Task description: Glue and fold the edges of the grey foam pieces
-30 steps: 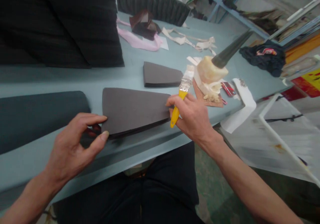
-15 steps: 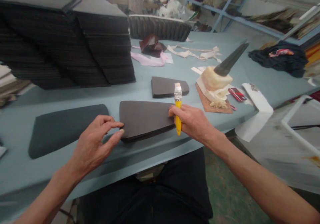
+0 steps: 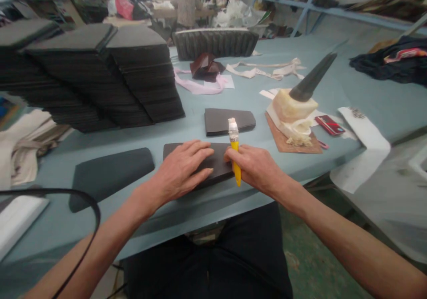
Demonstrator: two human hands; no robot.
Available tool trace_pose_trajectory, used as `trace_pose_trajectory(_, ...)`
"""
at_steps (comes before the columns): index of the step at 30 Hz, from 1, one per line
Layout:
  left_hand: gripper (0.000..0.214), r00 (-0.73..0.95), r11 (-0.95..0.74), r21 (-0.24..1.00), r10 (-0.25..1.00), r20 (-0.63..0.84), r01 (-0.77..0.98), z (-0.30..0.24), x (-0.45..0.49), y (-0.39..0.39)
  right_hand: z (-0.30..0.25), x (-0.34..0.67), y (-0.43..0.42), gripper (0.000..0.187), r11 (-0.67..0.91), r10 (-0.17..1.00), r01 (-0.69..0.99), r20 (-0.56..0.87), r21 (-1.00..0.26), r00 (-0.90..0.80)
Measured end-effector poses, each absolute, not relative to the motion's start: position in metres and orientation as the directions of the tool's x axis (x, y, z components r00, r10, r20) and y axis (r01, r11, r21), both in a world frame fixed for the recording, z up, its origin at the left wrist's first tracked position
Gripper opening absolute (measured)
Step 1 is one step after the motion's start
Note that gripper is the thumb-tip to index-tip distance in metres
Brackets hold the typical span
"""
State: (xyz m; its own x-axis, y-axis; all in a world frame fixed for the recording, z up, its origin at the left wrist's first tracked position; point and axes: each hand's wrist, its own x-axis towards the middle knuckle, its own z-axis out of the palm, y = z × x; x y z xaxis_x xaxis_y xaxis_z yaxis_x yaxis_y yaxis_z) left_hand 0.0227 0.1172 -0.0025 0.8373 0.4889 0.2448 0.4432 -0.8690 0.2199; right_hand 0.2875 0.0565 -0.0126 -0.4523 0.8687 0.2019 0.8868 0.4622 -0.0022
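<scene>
My left hand lies flat, fingers stretched out, on top of a stack of dark grey tapered sheets in front of me. At the stack's right end is my right hand, closed round a yellow-handled paintbrush. The brush stands bristles up, and its bristles look coated with something pale. The fingertips of that hand touch the stack's edge. Left of the stack lies a single dark tapered piece. Behind it sits a smaller stack of similar grey pieces.
Tall piles of black sheets stand at the back left. To the right, a cream block holding a dark cone rests on a brown board, near a red box. A black cable curves over at the lower left.
My left hand has moved right, from the stack's left edge onto its top, with the fingers laid flat. My right hand still holds the brush at the right end. The view has shifted slightly.
</scene>
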Motion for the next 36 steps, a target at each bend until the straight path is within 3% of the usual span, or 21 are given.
trace_pose_trajectory(6, 0.059, 0.864, -0.847, 0.229, 0.501, 0.045, 0.480, -0.014, 0.044, 0.124, -0.021, 0.293, 0.056, 0.021, 0.508, 0.819, 0.861, 0.300, 0.013, -0.488)
trace_pose_trajectory(16, 0.082, 0.683, -0.670, 0.155, 0.729, -0.047, 0.726, -0.020, 0.037, 0.113, -0.023, 0.294, 0.052, 0.020, 0.477, 0.843, 0.878, 0.263, 0.036, -0.469)
trace_pose_trajectory(21, 0.082, 0.618, -0.616, 0.088, 0.786, -0.007, 0.783, -0.023, 0.029, 0.115, -0.017, 0.289, 0.050, 0.019, 0.446, 0.876, 0.895, 0.198, 0.007, -0.439)
trace_pose_trajectory(29, 0.082, 0.577, -0.581, 0.089, 0.814, 0.071, 0.809, -0.032, 0.024, 0.118, -0.013, 0.288, 0.055, 0.020, 0.389, 0.907, 0.918, 0.207, -0.077, -0.367)
trace_pose_trajectory(33, 0.081, 0.538, -0.527, 0.176, 0.842, -0.025, 0.832, -0.024, 0.031, 0.113, -0.011, 0.286, 0.063, 0.016, 0.423, 0.879, 0.900, 0.288, -0.100, -0.381)
trace_pose_trajectory(36, 0.085, 0.523, -0.510, 0.142, 0.850, -0.065, 0.848, -0.018, 0.034, 0.109, -0.015, 0.283, 0.066, 0.013, 0.454, 0.804, 0.891, 0.440, -0.021, -0.399)
